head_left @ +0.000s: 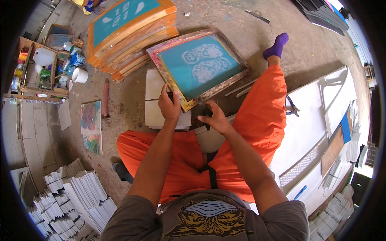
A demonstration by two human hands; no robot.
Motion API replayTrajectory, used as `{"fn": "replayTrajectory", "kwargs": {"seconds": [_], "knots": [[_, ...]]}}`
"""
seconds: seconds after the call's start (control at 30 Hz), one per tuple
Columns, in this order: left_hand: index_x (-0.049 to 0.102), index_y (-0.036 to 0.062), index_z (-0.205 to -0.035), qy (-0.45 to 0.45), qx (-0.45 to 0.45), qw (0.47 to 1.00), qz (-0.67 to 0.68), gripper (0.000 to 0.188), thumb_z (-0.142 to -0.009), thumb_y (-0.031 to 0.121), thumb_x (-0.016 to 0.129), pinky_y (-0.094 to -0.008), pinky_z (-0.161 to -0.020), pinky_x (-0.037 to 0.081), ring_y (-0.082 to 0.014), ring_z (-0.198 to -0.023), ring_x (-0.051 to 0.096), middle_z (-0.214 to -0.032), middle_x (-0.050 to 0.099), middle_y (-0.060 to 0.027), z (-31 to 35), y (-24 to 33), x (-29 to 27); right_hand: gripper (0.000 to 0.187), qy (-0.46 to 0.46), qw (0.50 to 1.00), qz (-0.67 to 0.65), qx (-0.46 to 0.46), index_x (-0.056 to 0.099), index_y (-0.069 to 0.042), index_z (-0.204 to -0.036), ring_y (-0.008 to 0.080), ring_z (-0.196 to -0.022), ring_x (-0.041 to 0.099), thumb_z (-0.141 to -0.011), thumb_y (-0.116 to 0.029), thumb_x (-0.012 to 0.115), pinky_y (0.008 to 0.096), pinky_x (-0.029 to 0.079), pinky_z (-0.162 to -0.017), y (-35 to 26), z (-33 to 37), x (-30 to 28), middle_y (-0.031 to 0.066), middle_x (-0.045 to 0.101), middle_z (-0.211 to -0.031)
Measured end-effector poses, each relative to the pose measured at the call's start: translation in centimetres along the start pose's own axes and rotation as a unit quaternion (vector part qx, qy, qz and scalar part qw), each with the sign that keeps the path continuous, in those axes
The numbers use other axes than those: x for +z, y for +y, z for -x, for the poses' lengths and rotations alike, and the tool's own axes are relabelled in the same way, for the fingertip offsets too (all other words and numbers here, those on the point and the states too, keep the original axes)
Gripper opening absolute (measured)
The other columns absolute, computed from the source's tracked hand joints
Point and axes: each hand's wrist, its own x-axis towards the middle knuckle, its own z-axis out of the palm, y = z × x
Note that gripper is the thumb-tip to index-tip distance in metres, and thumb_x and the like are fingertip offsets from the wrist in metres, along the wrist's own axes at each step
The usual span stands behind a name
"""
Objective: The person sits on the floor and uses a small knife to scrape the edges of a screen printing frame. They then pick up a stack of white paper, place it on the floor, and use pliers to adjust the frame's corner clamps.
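Observation:
A screen printing frame point(243, 72) with worn wooden sides is raised at a slant in front of me. Its teal mesh point(185, 78) carries two pale, rounded designs. My left hand point(170, 106) is at the frame's left edge by the near corner, index finger and thumb against the wood. Close to the near side is my right hand point(218, 119), its thumb and forefinger apart beside a dark fitting point(201, 103). Whether it touches the fitting is hard to tell. Pale boards point(155, 113) lie under the frame's near left corner.
Several orange-edged screen frames point(132, 42) are stacked beyond on the left. Paint containers and a white bucket point(80, 75) stand farther left. Pliers point(294, 107) and a blue-handled tool point(300, 193) rest on white sheets point(299, 150) to the right. Bundled white strips point(86, 197) fill the lower left.

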Motion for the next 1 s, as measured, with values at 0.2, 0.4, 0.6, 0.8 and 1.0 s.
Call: {"fn": "replayTrajectory", "kwargs": {"seconds": [0.2, 0.4, 0.6, 0.8, 1.0], "knots": [[0.053, 0.0086, -0.147, -0.010, -0.020, 1.000, 0.014, 0.053, -0.102, 0.034, 0.064, -0.0493, -0.089, 0.048, -0.0374, -0.096, 0.064, -0.106, 0.069, -0.0194, 0.0, 0.2, -0.1, 0.039, -0.070, 0.959, -0.190, 0.200, 0.052, -0.005, -0.133, 0.0128, -0.080, 0.069, -0.104, -0.027, 0.067, 0.0280, 0.052, -0.048, -1.9, 0.4, 0.5, 0.0070, 0.069, -0.102], [0.053, -0.0002, -0.144, -0.023, -0.016, 1.000, -0.002, 0.053, -0.103, 0.032, 0.063, -0.0481, -0.094, 0.049, -0.0405, -0.106, 0.065, -0.120, 0.067, -0.0249, -0.1, 0.6, -0.4, 0.039, -0.104, 0.943, -0.222, 0.227, 0.054, -0.007, -0.131, 0.0126, -0.059, 0.056, -0.105, -0.034, 0.064, 0.0318, 0.053, -0.049, -1.1, -0.5, 0.8, 0.0072, 0.069, -0.089], [0.052, 0.0082, -0.148, 0.004, 0.013, 1.000, -0.011, 0.054, -0.102, 0.034, 0.064, -0.0482, -0.088, 0.047, -0.0367, -0.095, 0.064, -0.106, 0.068, -0.0185, 0.0, 0.0, -0.1, 0.046, -0.075, 0.928, -0.252, 0.264, 0.054, -0.002, -0.128, 0.0180, -0.057, 0.059, -0.104, -0.039, 0.065, 0.0361, 0.054, -0.054, -0.4, -1.7, 1.0, 0.0115, 0.071, -0.088], [0.052, 0.0090, -0.147, -0.016, -0.020, 1.000, 0.015, 0.053, -0.102, 0.034, 0.063, -0.0470, -0.088, 0.047, -0.0360, -0.096, 0.064, -0.107, 0.069, -0.0180, 0.2, -0.3, 0.1, 0.069, 0.076, 0.966, 0.230, 0.092, 0.050, 0.001, -0.124, 0.0437, -0.093, 0.074, -0.090, -0.054, 0.075, 0.0516, 0.059, -0.081, -0.6, -0.6, 3.0, 0.0217, 0.070, -0.092], [0.053, 0.0089, -0.147, -0.018, -0.019, 1.000, 0.002, 0.052, -0.102, 0.034, 0.063, -0.0475, -0.088, 0.048, -0.0372, -0.095, 0.065, -0.108, 0.069, -0.0186, 0.3, -0.4, 0.0, 0.088, -0.050, 0.937, 0.300, 0.170, 0.036, 0.004, -0.132, 0.0521, -0.103, 0.069, -0.079, -0.052, 0.080, 0.0533, 0.059, -0.090, -4.8, -0.7, 2.2, 0.0355, 0.062, -0.117]]}}
